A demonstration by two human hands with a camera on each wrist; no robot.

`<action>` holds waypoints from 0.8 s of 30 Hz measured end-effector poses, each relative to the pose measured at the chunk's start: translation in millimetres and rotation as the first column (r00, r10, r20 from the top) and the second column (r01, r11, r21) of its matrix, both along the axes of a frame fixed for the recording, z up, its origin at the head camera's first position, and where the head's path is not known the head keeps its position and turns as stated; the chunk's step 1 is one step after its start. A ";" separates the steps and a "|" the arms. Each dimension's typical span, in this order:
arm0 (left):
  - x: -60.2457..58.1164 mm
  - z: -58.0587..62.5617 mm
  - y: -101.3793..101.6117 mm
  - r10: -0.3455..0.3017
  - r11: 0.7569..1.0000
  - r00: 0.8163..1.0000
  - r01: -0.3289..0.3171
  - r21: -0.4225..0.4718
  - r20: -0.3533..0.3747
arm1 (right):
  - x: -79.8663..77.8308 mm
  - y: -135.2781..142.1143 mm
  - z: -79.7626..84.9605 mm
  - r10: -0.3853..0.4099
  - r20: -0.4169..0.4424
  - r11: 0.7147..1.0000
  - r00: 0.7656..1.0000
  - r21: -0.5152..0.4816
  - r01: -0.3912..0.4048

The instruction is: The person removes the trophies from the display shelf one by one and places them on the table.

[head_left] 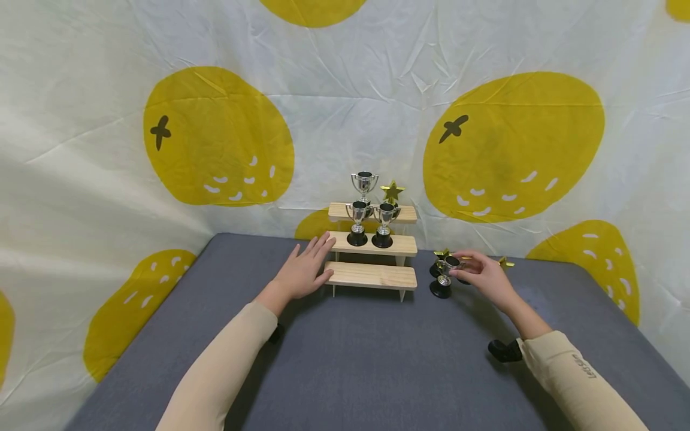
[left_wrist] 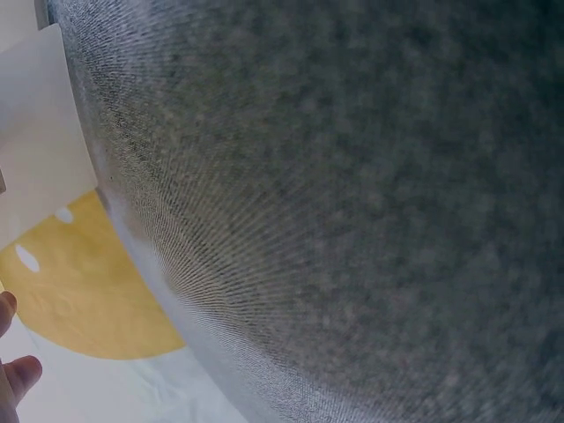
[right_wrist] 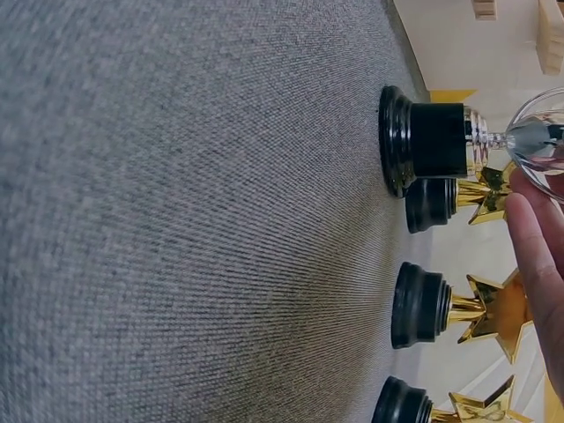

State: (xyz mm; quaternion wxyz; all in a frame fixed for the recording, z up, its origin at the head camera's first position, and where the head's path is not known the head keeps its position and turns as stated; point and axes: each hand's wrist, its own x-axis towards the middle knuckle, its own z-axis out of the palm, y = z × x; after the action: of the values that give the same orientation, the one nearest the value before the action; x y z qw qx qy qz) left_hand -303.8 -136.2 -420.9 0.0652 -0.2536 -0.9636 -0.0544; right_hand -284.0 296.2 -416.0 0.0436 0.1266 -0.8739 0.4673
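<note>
Backdrop: creased white cloth (head_left: pixel 345 72) printed with big yellow fruit shapes, each with a dark stem mark and white dashes.
Table: flat top (head_left: pixel 356 359) covered in grey woven fabric; the weave shows coarse in both wrist views.
Left hand: left hand (head_left: pixel 304 270) lies flat, fingers straight and slightly spread, fingertips touching the left end of the wooden riser; a beige sleeve covers the forearm.
Riser: three-step stand (head_left: pixel 373 275) of pale unfinished wood with thin legs, at the far middle of the table; its lowest step is bare.
Middle step: two small silver cups (head_left: pixel 371 222) with handles, shiny metal-look bowls on round black bases.
Top step: one more silver cup (head_left: pixel 365 184) and a gold star trophy (head_left: pixel 392 193) beside it.
Right hand: right hand (head_left: pixel 482 275) pinches the bowl of a silver cup trophy (head_left: pixel 444 276) that stands on the table just right of the riser; thumb and fingers curl round the rim.
Star trophies: gold stars on black bases (right_wrist: pixel 441 308) stand close behind the held cup.
Writing: small dark lettering on the right sleeve (head_left: pixel 584 366), too small to read.
</note>
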 end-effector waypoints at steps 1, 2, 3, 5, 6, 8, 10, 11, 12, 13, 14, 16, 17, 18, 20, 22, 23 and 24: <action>0.1 -0.1 0.0 -0.001 1.000 1.000 0.001 0.002 0.000 | -0.3 0.0 -0.3 -0.001 -0.004 1.000 1.000 0.006 0.002; 0.3 -0.2 0.1 -0.002 1.000 1.000 0.002 0.005 0.000 | -0.6 0.1 -0.5 -0.003 -0.007 1.000 1.000 0.013 0.003; 0.2 -0.4 0.1 -0.003 1.000 1.000 0.003 0.007 0.000 | -0.8 0.2 -0.7 -0.004 -0.007 1.000 1.000 0.017 0.004; 0.2 -0.7 0.2 -0.002 1.000 1.000 0.002 0.005 -0.002 | -1.2 0.1 -0.8 -0.005 -0.005 1.000 1.000 0.022 0.005; 0.0 -0.9 0.3 -0.001 1.000 1.000 0.001 0.002 -0.003 | -1.5 0.1 -0.8 -0.004 -0.001 1.000 1.000 0.022 0.004; -0.1 -1.1 0.4 0.003 1.000 1.000 -0.003 -0.001 -0.006 | -1.9 -0.3 -0.6 -0.007 0.006 1.000 1.000 0.024 0.007; -0.3 -1.1 0.6 0.004 1.000 1.000 -0.004 -0.002 -0.011 | -2.4 -0.8 -0.3 -0.011 0.015 1.000 1.000 0.028 0.010; -0.2 -0.9 0.7 0.005 1.000 1.000 -0.005 0.000 -0.011 | -2.7 -1.2 -0.1 -0.012 0.020 1.000 1.000 0.029 0.011; -0.1 -0.8 0.7 0.005 1.000 1.000 -0.005 0.002 -0.011 | -3.1 -1.5 -0.1 -0.010 0.025 1.000 1.000 0.029 0.010; 0.1 -0.5 0.8 0.004 1.000 1.000 -0.004 0.005 -0.011 | -3.3 -1.7 0.0 -0.011 0.029 0.999 1.000 0.031 0.010; 0.3 -0.3 0.9 0.003 1.000 1.000 -0.003 0.006 -0.012 | -3.5 -2.0 0.0 -0.009 0.032 1.000 0.999 0.030 0.008; 0.6 0.0 0.8 0.004 1.000 1.000 -0.004 0.006 -0.011 | -3.5 -2.1 -0.1 -0.007 0.036 1.000 0.999 0.025 0.006; 0.6 0.0 0.6 0.004 1.000 1.000 -0.004 0.004 -0.011 | -3.2 -2.1 -0.1 -0.005 0.037 1.000 0.999 0.023 0.004; 0.5 0.0 0.5 0.004 1.000 1.000 -0.004 0.001 -0.012 | -2.9 -2.1 -0.2 -0.002 0.038 1.000 0.999 0.019 0.001; 0.0 -0.5 0.2 0.003 1.000 1.000 -0.003 -0.001 -0.014 | -2.1 -1.9 -0.4 0.001 0.037 1.000 0.999 0.014 -0.002; -0.4 -1.0 -0.1 0.002 1.000 1.000 -0.002 -0.002 -0.013 | -1.5 -2.0 -0.5 0.001 0.036 1.000 0.999 0.013 -0.002; -0.8 -1.3 -0.2 0.003 1.000 1.000 -0.003 -0.003 -0.013 | -1.6 -2.1 -1.0 0.002 0.035 1.000 0.999 0.012 -0.003; -1.0 -1.6 -0.3 0.003 1.000 1.000 -0.003 -0.003 -0.012 | -1.9 -2.2 -1.3 0.004 0.034 1.000 0.999 0.012 -0.005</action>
State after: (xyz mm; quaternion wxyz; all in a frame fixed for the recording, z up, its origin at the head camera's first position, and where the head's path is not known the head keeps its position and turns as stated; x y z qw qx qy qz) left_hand -304.9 -136.5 -422.5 0.0705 -0.2524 -0.9637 -0.0513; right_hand -286.0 294.0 -417.3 0.0271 0.1209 -0.8770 0.4642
